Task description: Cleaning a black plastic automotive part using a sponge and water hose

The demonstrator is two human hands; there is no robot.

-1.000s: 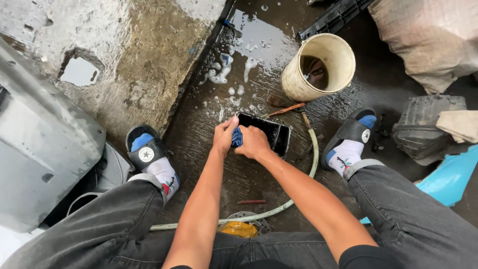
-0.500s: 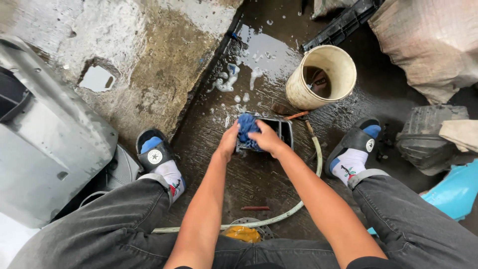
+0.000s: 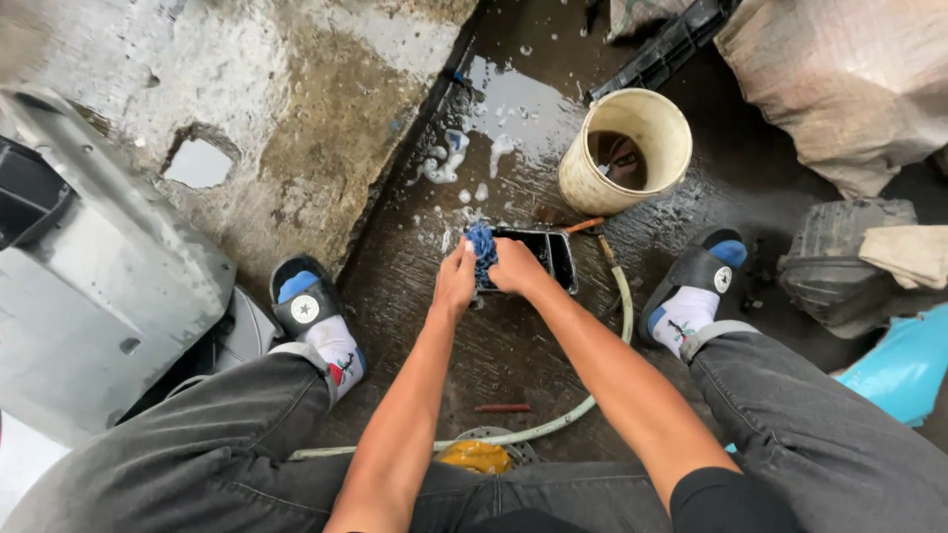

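One blue cloth (image 3: 481, 243) is pinched between both hands at the left end of a black rectangular part (image 3: 549, 259) lying on the wet floor (image 3: 513, 345). Left hand (image 3: 454, 279) and right hand (image 3: 515, 266) each keep their grip closed on the cloth. At one o'clock lies a cream bucket (image 3: 626, 150); at five o'clock a pale hose (image 3: 620, 314) curves past.

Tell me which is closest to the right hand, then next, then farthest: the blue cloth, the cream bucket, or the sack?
From the right hand:
1. Blue cloth, touching its fingers, on the left.
2. Cream bucket, up ahead to the right.
3. Sack, top right corner.
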